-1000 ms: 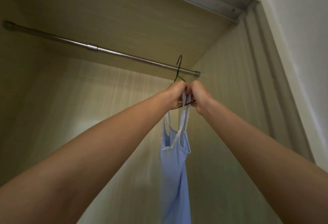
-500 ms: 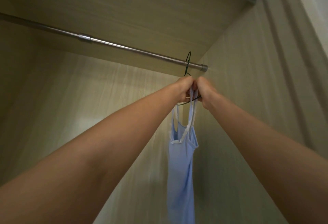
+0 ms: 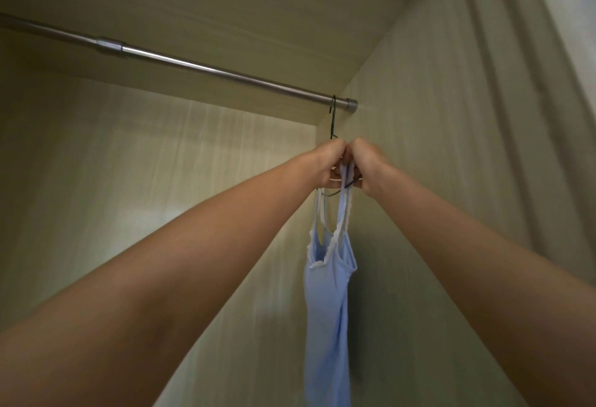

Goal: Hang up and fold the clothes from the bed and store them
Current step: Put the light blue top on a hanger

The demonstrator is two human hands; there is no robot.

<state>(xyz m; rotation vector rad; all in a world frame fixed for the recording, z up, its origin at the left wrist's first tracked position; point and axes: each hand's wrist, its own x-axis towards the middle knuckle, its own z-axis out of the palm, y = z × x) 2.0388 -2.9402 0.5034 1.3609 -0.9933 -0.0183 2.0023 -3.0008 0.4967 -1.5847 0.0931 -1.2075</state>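
- Head view looks up into a wardrobe (image 3: pixel 225 155) with pale wood-grain walls, both bare forearms reaching up and meeting near the right-hand corner.
- A metal rail (image 3: pixel 206 68) runs from the upper left down to its end cap against the right wall.
- A thin dark wire hanger (image 3: pixel 333 116) has its hook over the rail, just beside that end cap; its lower wire shows below the hands.
- The left hand (image 3: pixel 329 164) has its fingers curled round the hanger and the strap tops.
- The right hand (image 3: pixel 366 164) is likewise curled on the hanger, knuckles touching the left hand's.
- A light blue camisole (image 3: pixel 327 310) with white lace trim hangs straight down from the hanger by its thin straps, between the two forearms and close to the right wall.
- Its lower hem runs out of view at the bottom edge.
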